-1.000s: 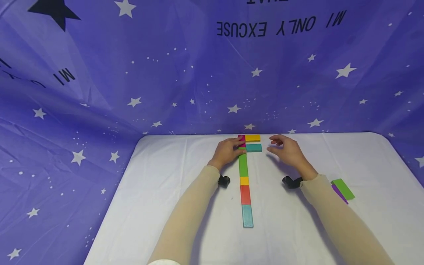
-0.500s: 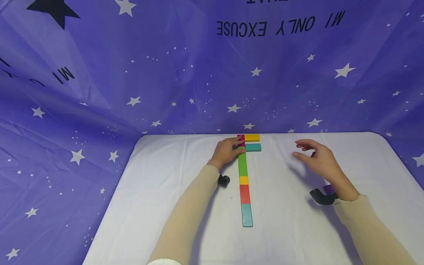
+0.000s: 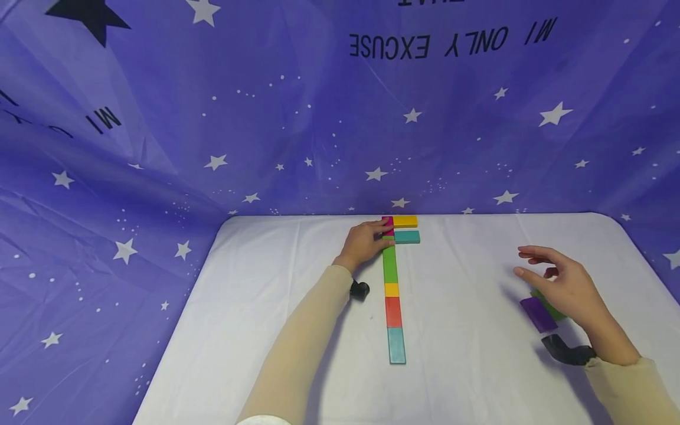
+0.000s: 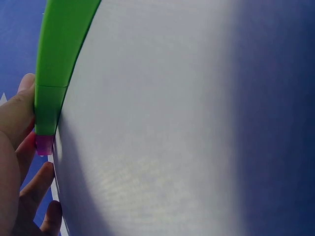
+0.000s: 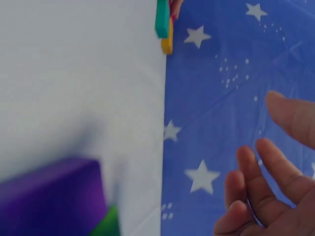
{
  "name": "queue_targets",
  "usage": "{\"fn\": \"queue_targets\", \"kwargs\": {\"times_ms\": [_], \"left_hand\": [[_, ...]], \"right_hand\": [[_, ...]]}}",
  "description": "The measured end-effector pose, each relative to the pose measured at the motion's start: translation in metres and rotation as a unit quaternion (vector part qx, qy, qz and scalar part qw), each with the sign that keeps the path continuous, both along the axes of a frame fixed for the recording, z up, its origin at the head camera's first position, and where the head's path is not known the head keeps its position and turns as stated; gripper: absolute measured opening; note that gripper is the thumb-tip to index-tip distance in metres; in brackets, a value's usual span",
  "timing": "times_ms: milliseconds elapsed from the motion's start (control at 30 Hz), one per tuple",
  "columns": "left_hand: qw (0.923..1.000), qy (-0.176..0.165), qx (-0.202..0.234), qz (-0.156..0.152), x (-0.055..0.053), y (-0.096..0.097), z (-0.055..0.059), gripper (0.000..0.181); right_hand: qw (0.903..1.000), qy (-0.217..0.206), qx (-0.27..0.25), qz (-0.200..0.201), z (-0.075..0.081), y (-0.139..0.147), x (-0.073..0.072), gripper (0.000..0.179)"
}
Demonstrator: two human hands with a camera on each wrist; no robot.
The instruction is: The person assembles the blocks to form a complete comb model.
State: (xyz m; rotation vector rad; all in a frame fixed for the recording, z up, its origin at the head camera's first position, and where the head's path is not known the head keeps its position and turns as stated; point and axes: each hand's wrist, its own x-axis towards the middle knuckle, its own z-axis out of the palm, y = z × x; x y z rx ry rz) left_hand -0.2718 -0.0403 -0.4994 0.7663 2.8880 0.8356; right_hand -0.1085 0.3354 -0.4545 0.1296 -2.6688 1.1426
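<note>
A straight row of flat coloured blocks runs down the white table: magenta block [image 3: 387,229] at the far end, green blocks [image 3: 390,265], a small yellow block [image 3: 391,290], a red block [image 3: 394,311] and a teal block [image 3: 396,345]. Another yellow block [image 3: 406,221] and teal block [image 3: 407,237] stick out rightward near the far end. My left hand [image 3: 362,243] rests its thumb on the green and a finger on the magenta. At the right, my right hand [image 3: 568,286], fingers loosely bent and holding nothing, hovers over a purple block [image 3: 539,314] and a partly hidden green block [image 3: 558,311].
Behind the white table [image 3: 457,378] hangs a purple-blue cloth [image 3: 319,106] with stars and lettering, also along the left and right sides. Black curved pieces [image 3: 359,290] jut out at both wrists.
My right hand has moved rightward and nearer, from beside the yellow and teal blocks to above the purple and green ones. The left hand and the row have stayed put.
</note>
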Motion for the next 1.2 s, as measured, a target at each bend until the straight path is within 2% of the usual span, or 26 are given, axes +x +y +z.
{"fn": "queue_targets", "kwargs": {"times_ms": [200, 333, 600, 767, 933, 1200], "left_hand": [[1.0, 0.003, -0.001, 0.0, -0.001, -0.001, -0.002, 0.048], [1.0, 0.005, -0.004, 0.001, -0.002, 0.0, -0.004, 0.048], [1.0, 0.004, -0.003, 0.0, 0.0, -0.001, -0.002, 0.049], [1.0, 0.007, -0.003, -0.004, 0.001, 0.0, -0.001, 0.049], [0.9999, 0.008, -0.005, -0.005, 0.001, 0.001, 0.0, 0.049], [1.0, 0.006, -0.002, -0.004, 0.001, 0.0, -0.001, 0.049]], "right_hand": [[0.9998, -0.021, 0.004, 0.004, -0.01, 0.023, 0.019, 0.045], [0.9991, -0.024, 0.02, 0.03, -0.017, 0.036, 0.031, 0.049], [0.9939, -0.066, 0.068, 0.056, -0.032, 0.052, 0.044, 0.057], [0.9915, -0.051, 0.079, 0.09, -0.042, 0.057, 0.048, 0.062], [0.9884, -0.044, 0.109, 0.096, -0.044, 0.058, 0.049, 0.069], [0.9822, 0.019, 0.144, 0.119, -0.049, 0.054, 0.045, 0.071]]}}
